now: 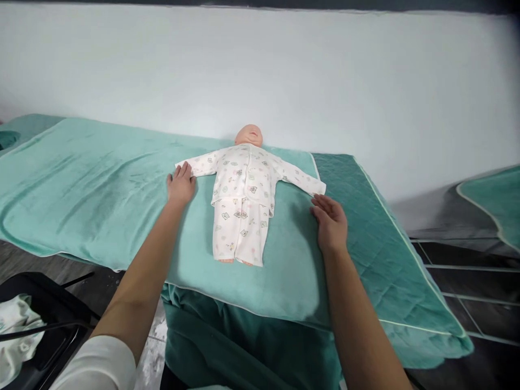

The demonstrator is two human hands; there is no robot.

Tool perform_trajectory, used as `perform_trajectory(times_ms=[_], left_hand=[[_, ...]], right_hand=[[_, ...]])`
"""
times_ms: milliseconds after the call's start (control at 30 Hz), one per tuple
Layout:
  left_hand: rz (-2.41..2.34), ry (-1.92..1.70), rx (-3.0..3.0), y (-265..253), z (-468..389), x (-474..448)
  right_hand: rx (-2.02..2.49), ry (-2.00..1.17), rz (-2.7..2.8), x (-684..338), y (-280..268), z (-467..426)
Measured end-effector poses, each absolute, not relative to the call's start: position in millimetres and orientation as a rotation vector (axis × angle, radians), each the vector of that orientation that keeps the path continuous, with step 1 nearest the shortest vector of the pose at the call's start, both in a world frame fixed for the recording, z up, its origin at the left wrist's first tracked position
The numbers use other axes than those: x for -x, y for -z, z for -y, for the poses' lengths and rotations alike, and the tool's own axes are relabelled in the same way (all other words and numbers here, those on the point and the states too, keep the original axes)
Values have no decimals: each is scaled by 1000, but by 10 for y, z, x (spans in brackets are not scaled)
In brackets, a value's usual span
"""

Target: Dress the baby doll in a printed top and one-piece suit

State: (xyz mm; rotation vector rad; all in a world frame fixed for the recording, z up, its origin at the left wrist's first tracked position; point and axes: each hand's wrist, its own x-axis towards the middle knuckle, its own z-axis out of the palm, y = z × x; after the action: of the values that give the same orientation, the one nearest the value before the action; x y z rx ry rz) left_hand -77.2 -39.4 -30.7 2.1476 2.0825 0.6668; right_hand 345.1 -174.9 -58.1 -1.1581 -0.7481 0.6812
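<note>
Clothed doll (244, 187) lies back-down on green cover (122, 179) — sleeves (205, 164) spread, likely to keep the shirt (244, 169) flat. Our left hand (181, 187), fingers open, touches one cuff (179, 164); our right hand (332, 223), loosely open, sits beside the other.

Doll in white printed cloth pajamas (244, 189): centre, on light-green plush sheet (122, 173), head (248, 135) toward flat white wall (260, 70) behind | sheet: over dark-green quilted bedcover (374, 233), exposed right | crumpled white cloth (16, 338): front left
</note>
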Motion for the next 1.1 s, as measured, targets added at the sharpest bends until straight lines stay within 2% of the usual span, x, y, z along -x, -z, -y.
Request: perform_trajectory(times_ms=[267, 467, 733, 1100], left_hand=[[-2127, -762, -2141, 328, 405, 769], [-2144, -823, -2129, 258, 541, 666], [-2076, -953, -2178, 265, 974, 499], [-1513, -997, -2280, 356, 1777, 344]], right_hand=[[1411, -290, 1616, -2944, 487, 1930], [1524, -33, 1850, -2595, 449, 1914], [1538, -104, 1856, -2636, 472, 1901], [1545, -239, 1753, -2658, 497, 1975]])
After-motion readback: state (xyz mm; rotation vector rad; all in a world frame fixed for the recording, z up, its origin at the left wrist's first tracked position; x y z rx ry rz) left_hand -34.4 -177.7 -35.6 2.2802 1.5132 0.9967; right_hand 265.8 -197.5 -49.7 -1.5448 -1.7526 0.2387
